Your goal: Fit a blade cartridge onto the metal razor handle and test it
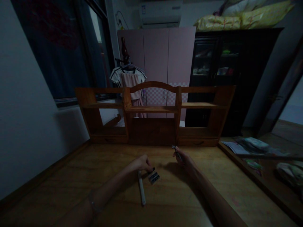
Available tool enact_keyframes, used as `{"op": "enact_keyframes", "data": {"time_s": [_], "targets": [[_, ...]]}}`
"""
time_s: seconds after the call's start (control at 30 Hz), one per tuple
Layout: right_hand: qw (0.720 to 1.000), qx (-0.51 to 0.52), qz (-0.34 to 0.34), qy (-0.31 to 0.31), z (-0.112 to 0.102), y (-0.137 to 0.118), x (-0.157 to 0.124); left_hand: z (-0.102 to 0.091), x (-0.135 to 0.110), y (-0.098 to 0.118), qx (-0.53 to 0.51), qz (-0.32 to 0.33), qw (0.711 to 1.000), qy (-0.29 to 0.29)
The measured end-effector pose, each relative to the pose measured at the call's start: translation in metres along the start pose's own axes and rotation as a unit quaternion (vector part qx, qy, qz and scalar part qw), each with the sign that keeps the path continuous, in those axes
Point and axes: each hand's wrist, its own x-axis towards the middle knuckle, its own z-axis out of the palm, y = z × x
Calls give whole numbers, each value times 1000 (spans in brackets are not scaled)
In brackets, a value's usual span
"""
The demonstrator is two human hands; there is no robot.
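Note:
My left hand point(142, 164) rests on the wooden desk point(71, 176), fingers curled down onto a small dark flat object point(153, 177) with pale marks. A white pen-like stick point(141, 191) lies on the desk just below that hand. My right hand point(184, 160) is raised slightly off the desk to the right, fingers pinched round a thin metal tool point(176, 150) whose tip points up and left. The room is dim and the small things are hard to make out.
A wooden shelf unit point(153, 110) stands along the desk's back edge. Papers and packets point(253, 145) lie on a lower surface at the right. Behind are a pink wardrobe point(165, 56), a dark cabinet point(222, 63) and hanging clothes point(129, 78).

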Motion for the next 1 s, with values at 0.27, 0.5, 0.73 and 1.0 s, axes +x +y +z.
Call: {"op": "enact_keyframes", "data": {"time_s": [0.27,0.5,0.73,1.0], "targets": [[1000,24,12,-12,0,2,3,2,1,4,92,-4,995,-27],[999,47,-3,-22,0,5,2,2,13,-5,78,-3,997,-6],[996,81,18,-29,0,3,3,1,25,-3,163,-67,984,-35],[990,132,7,-42,-10,14,13,6,18,-11,268,-25,961,69]]}}
